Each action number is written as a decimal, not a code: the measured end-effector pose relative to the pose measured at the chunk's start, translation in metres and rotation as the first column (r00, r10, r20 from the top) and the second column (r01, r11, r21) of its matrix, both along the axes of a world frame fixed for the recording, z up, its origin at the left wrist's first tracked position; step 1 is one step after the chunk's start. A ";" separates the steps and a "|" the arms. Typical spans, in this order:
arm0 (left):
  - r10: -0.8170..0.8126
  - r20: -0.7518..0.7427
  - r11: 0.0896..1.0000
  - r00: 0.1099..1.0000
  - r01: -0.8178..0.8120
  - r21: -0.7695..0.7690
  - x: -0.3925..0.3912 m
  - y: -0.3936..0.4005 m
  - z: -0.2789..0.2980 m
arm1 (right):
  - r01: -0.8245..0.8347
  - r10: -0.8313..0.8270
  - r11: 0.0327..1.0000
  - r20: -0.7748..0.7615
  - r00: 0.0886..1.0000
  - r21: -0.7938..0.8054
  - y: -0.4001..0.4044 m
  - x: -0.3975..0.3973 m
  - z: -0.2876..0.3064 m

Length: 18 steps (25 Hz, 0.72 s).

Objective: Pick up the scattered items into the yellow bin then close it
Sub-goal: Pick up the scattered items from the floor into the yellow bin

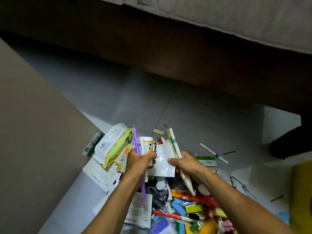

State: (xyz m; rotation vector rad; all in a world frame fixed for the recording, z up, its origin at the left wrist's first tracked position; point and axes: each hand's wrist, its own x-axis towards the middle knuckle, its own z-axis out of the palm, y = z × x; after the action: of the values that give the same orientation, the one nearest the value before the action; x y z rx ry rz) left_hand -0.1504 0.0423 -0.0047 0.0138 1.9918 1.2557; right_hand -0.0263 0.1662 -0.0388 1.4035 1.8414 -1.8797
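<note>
yellow bin [302, 196]: cut off by the right edge; only a strip shows, lid not visible.
pile of items [182, 210]: runs off the bottom edge; pieces overlap and blur.
print on packets [109, 142]: too small to read.
purple pen [139, 159]: middle hidden inside the left hand [138, 162].
dark shape [290, 142]: right edge, unidentifiable.

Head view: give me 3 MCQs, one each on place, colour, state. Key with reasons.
1. Where does the white pen with the blue band lie?
A. on the floor, right of the hands
B. in the left hand
C. on the bed

2. What colour is the long pen in the left hand?
A. red
B. purple
C. black

3. What is the right hand doing?
A. hanging idle
B. pressing flat on the floor
C. gripping pens and a clear packet

Key: A, it rests alone on grey tile; B, purple shaft; C, fingers curl round them.
</note>
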 end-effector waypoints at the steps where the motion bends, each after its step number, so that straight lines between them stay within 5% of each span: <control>1: 0.008 0.010 1.000 1.000 -0.009 0.029 0.007 -0.003 0.004 | 0.026 -0.027 0.999 -0.035 0.999 -0.034 0.000 0.012 0.008; 7: 0.078 0.094 0.976 0.992 -0.095 0.194 0.070 -0.007 0.029 | 0.234 -0.252 0.967 -0.236 0.939 -0.101 -0.013 0.113 0.069; 18: -0.274 0.183 0.889 0.944 0.176 0.423 0.280 0.030 0.175 | 0.692 -0.657 0.700 -0.539 0.528 -0.175 -0.034 0.361 0.250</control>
State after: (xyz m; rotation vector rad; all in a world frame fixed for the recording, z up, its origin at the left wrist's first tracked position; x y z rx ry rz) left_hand 0.1294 0.0719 0.1707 0.2784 1.4532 1.4167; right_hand 0.3342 0.1319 0.2111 1.9473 1.6731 -2.9321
